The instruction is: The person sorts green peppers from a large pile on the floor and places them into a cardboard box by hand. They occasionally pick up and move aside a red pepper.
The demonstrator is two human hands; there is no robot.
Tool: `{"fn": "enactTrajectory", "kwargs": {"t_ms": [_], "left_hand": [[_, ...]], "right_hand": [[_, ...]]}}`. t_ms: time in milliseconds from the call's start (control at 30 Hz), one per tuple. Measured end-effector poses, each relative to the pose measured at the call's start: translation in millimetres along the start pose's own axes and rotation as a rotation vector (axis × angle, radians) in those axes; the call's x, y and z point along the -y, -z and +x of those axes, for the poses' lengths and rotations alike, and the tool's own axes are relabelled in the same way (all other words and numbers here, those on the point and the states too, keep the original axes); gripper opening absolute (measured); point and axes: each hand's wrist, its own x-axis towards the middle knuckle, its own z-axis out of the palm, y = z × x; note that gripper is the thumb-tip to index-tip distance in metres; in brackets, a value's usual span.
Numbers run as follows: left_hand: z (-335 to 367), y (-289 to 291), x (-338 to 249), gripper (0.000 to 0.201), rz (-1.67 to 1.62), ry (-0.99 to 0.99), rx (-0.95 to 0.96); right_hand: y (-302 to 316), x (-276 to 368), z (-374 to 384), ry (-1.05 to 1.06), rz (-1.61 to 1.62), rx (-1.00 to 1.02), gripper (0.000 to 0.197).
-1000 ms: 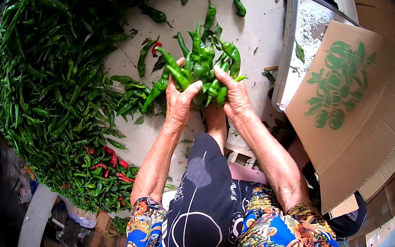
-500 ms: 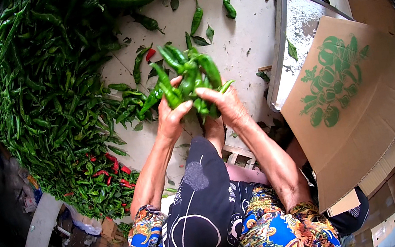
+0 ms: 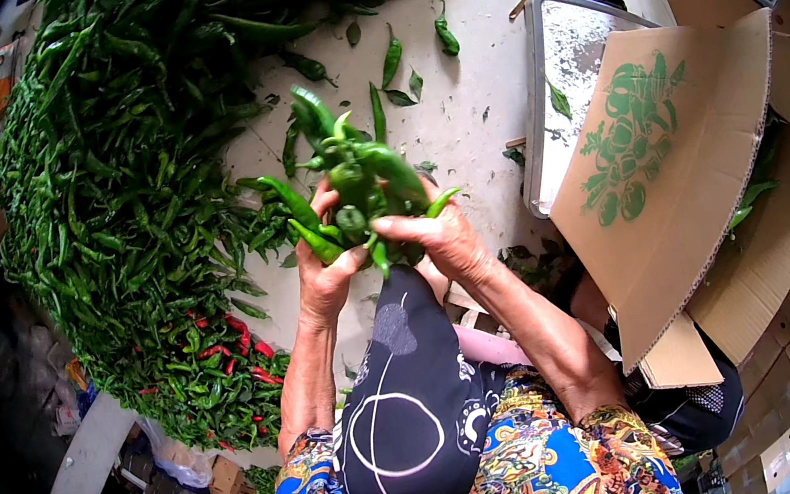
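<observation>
One bunch of peppers [image 3: 354, 184] sits mid-feed: I see the left grip [image 3: 323, 284] pinching its lower left side and the right grip [image 3: 452, 241] its lower right, both thumbs in front. Most of it rises above them, near the pile [image 3: 117, 175] at left.

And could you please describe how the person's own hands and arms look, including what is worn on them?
The left hand and right hand are without gloves, and no watch or bracelet shows. The forearms are uncovered. The short sleeves have a busy, curling print in blue, orange, white and dark tones.
</observation>
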Motion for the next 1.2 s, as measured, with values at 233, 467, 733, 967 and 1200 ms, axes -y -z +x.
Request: {"fn": "enactTrajectory", "kwargs": {"t_ms": [233, 467, 733, 967, 1200], "left_hand": [[1, -20, -46, 0.069, 0.337, -0.295, 0.136], [-9, -39, -73, 0.065, 0.471, -0.457, 0.137], [-7, -48, -62, 0.066, 0.508, -0.294, 0.094], [-4, -31, -17, 0.065, 0.080, -0.003, 0.058], [-20, -30, -32, 0.065, -0.001, -0.011, -0.045]], "right_hand": [[-12, 41, -30, -0.009, 0.232, 0.066, 0.051], [-20, 48, -43, 0.082, 0.456, 0.133, 0.054], [-6, 25, -36, 0.022, 0.559, -0.067, 0.053], [-1, 28, -28, 0.121, 0.178, -0.040, 0.064], [-16, 22, -22, 0.068, 0.239, 0.021, 0.063]]}}
